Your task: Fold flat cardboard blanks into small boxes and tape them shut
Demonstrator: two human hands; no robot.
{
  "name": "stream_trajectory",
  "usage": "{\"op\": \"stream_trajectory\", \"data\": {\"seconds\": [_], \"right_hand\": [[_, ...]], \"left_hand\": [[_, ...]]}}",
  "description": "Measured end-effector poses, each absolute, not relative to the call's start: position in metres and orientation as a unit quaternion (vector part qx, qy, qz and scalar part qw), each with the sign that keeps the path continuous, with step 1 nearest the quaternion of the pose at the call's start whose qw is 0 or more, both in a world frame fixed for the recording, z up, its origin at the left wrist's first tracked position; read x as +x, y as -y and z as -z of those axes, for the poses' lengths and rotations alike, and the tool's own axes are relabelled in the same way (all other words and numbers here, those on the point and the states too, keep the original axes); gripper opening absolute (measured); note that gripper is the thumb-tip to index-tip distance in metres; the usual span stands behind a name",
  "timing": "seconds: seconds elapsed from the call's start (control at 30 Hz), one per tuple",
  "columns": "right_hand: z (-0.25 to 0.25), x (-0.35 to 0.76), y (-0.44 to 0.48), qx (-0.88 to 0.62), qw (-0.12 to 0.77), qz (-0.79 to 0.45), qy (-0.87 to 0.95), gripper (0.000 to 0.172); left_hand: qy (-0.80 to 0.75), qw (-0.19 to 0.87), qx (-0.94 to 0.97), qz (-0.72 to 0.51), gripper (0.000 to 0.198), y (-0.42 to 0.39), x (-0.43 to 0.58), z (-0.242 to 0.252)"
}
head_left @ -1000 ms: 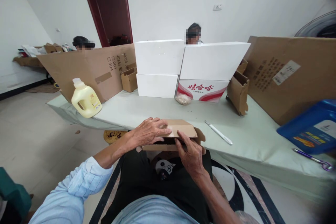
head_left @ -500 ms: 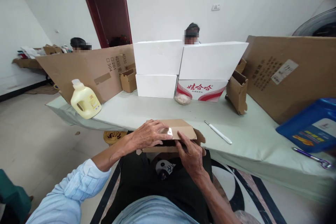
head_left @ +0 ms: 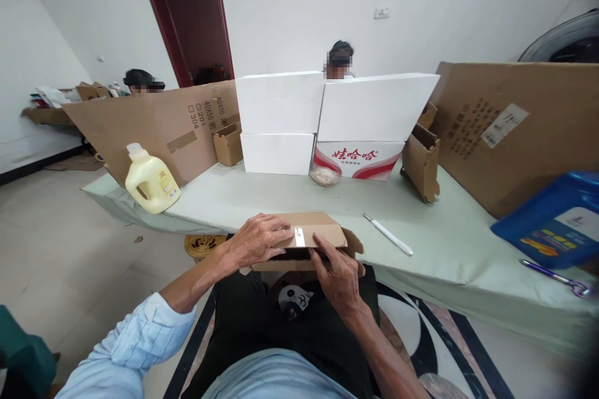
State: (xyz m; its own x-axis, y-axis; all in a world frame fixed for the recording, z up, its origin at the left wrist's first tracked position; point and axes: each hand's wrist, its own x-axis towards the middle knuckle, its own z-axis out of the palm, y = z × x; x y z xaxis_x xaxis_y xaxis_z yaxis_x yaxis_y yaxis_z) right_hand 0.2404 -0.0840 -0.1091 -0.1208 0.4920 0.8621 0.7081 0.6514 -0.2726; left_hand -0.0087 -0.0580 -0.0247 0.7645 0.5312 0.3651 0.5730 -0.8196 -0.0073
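Observation:
A small brown cardboard box (head_left: 318, 232) rests at the near edge of the table (head_left: 262, 196), right in front of me. My left hand (head_left: 255, 240) lies on its top left flap, fingers curled over the edge and pressing it down. My right hand (head_left: 339, 274) holds the front right side, with the fingers pushing a flap into the box. A short strip of clear tape (head_left: 299, 237) shows on the lid between the two hands.
A white pen-like tool (head_left: 388, 235) lies right of the box. A yellow jug (head_left: 150, 179) stands at the left, white foam boxes (head_left: 281, 103) and cardboard sheets (head_left: 515, 124) at the back, a blue bin (head_left: 556, 215) and purple scissors (head_left: 556, 277) at the right. Two people sit behind the boxes.
My left hand has slid a little to the left along the lid, uncovering the strip of tape. My right hand stays on the front flap.

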Motion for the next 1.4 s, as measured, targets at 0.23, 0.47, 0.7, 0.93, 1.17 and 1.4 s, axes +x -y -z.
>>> {"op": "stream_trajectory", "data": {"seconds": [0.23, 0.47, 0.7, 0.93, 1.17, 1.4], "right_hand": [[0.111, 0.239, 0.084, -0.417, 0.518, 0.092, 0.741, 0.033], [0.108, 0.239, 0.080, -0.413, 0.530, 0.084, 0.736, 0.034], [0.088, 0.237, 0.079, -0.427, 0.540, 0.016, 0.725, 0.040], [0.068, 0.247, 0.068, -0.358, 0.459, -0.013, 0.813, 0.020], [0.051, 0.249, 0.032, -0.443, 0.359, -0.084, 0.817, 0.030], [0.045, 0.244, 0.019, -0.462, 0.350, -0.098, 0.809, 0.030]], "left_hand": [[0.332, 0.047, -0.930, 0.148, 0.043, 0.062, -0.006, 0.019], [0.354, 0.042, -0.926, 0.122, 0.043, 0.063, -0.001, 0.014], [0.372, -0.017, -0.914, 0.160, 0.031, 0.048, -0.009, 0.002], [0.384, -0.037, -0.887, 0.253, 0.031, 0.023, -0.021, 0.002], [0.308, -0.067, -0.901, 0.297, 0.027, 0.037, -0.027, 0.002], [0.372, -0.028, -0.913, 0.164, 0.085, 0.037, -0.032, 0.007]]}}
